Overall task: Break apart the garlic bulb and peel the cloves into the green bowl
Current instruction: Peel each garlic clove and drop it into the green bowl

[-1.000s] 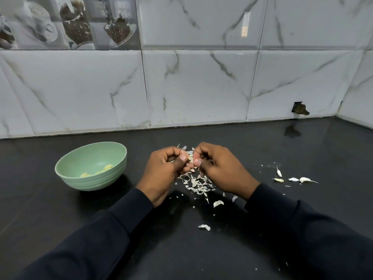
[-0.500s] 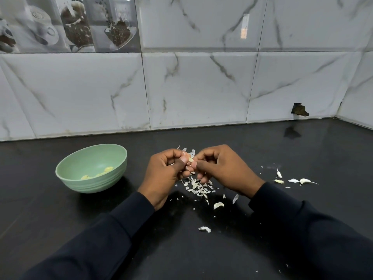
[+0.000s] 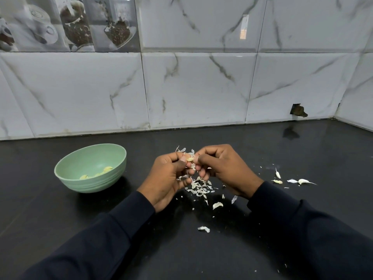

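Left hand (image 3: 168, 178) and right hand (image 3: 224, 170) both pinch one garlic clove (image 3: 190, 159) above the skin scraps (image 3: 198, 187) (probably mid-peel), so peelings miss the green bowl (image 3: 66, 176).

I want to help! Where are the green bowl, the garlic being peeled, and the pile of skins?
green bowl (image 3: 96, 183): head view, front outer wall.
garlic clove (image 3: 190, 159): head view, its pale bare middle.
pile of skins (image 3: 198, 187): head view, middle of the heap.

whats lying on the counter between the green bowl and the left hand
Nothing: in the head view the stretch of black counter between the green bowl and the left hand is bare. Peel scraps lie right of that hand.
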